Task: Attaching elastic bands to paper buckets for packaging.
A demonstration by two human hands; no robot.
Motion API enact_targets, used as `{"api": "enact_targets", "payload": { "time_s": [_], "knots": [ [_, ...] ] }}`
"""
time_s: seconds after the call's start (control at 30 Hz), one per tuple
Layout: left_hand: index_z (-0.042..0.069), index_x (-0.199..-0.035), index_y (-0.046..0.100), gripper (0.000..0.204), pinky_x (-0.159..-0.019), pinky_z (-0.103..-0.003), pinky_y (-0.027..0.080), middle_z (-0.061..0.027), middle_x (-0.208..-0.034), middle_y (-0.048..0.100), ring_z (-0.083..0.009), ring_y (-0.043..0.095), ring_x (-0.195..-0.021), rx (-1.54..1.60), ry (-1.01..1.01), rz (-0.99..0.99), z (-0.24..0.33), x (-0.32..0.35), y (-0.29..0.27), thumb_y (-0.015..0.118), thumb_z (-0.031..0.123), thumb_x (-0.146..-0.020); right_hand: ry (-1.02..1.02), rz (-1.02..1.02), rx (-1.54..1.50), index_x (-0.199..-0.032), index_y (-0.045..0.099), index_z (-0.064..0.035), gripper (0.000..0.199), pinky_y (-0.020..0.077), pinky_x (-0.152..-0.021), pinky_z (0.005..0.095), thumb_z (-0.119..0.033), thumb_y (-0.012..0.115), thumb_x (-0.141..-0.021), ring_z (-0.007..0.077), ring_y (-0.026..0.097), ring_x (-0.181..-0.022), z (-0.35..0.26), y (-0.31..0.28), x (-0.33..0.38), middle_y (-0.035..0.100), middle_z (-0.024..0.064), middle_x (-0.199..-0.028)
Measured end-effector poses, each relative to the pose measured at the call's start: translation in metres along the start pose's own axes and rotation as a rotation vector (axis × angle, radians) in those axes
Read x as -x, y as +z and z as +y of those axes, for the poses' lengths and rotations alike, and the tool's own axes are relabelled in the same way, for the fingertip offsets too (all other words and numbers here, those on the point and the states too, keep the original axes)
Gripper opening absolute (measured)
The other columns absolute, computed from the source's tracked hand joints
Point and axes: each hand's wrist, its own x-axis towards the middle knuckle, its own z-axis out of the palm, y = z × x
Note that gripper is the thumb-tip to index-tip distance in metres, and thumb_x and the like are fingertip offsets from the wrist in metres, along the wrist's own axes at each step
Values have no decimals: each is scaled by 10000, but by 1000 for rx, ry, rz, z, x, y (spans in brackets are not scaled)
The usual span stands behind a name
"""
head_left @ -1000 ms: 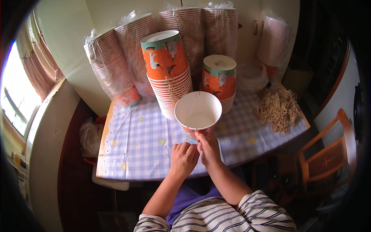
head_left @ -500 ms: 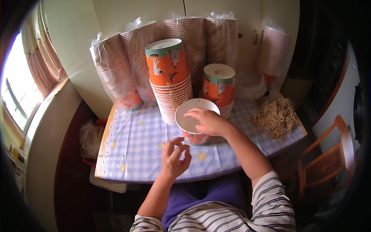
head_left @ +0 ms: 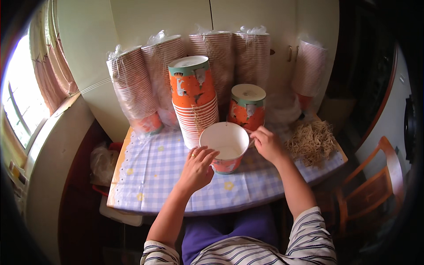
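An orange paper bucket [head_left: 227,165] with a white inside stands upright on the table in front of me, its mouth facing up. My left hand [head_left: 197,168] is at the near left of its rim, fingers stretched out and apart, apparently touching the rim. My right hand [head_left: 267,143] is closed in a pinch beside the right side of the rim; what it pinches, if anything, is too small to make out. Behind the bucket are a tall stack of upside-down paper buckets [head_left: 194,117] and a shorter upside-down stack [head_left: 245,112].
A heap of tan cords [head_left: 311,143] lies at the table's right. Several plastic-wrapped bucket stacks [head_left: 132,88] line the back against pale cabinet doors [head_left: 159,15]. A checked blue and white cloth [head_left: 163,185] covers the table. At the right stands a wooden chair [head_left: 369,194].
My right hand has moved from over the bucket's mouth to the right of its rim and closed. My left hand has come up to the rim with its fingers straightened.
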Motion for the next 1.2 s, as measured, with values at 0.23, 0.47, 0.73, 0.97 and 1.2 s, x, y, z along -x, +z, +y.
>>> {"api": "enact_targets", "payload": {
  "time_s": [0.23, 0.47, 0.73, 0.97, 1.2],
  "knots": [
    [89, -884, 649, 223, -907, -407, 395, -38, -818, 593, -227, 574, -864, 53, 86, 8, 4, 12, 13, 635, 4, -678, 242, -89, -156, -867, 638, -74, 148, 507, -661, 360, -37, 598, -729, 323, 613, -771, 17, 48, 92, 615, 108, -871],
    [91, -881, 653, 204, -781, -354, 419, -46, -806, 599, -233, 572, -802, 77, -20, -33, 15, 15, -3, 644, 9, -694, 203, -176, -443, -944, 631, -33, 214, 496, -624, 325, -130, 669, -757, 208, 637, -719, -55, 42, 94, 648, 111, -858],
    [94, -866, 660, 162, -802, -358, 417, -45, -803, 611, -237, 588, -819, 110, -66, -94, 22, 13, -2, 652, 45, -712, 635, -86, -1053, -950, 598, 3, 184, 434, -582, 211, -165, 617, -876, 52, 533, -662, -95, 74, 95, 610, 10, -748],
    [85, -827, 673, 113, -808, -359, 412, -53, -803, 631, -237, 591, -817, 145, -110, -77, 23, 14, 0, 674, 106, -716, 674, 11, -937, -858, 629, -10, 144, 413, -545, 210, -148, 596, -881, 49, 518, -612, -107, 82, 89, 594, -1, -672],
    [64, -775, 656, 92, -795, -346, 426, -54, -742, 623, -234, 596, -760, 130, -73, -20, 19, 13, 7, 706, 82, -700, 743, -24, -966, -875, 640, -5, 175, 425, -550, 225, -178, 618, -866, 61, 536, -608, -110, 83, 88, 613, 25, -674]
  ]
}}
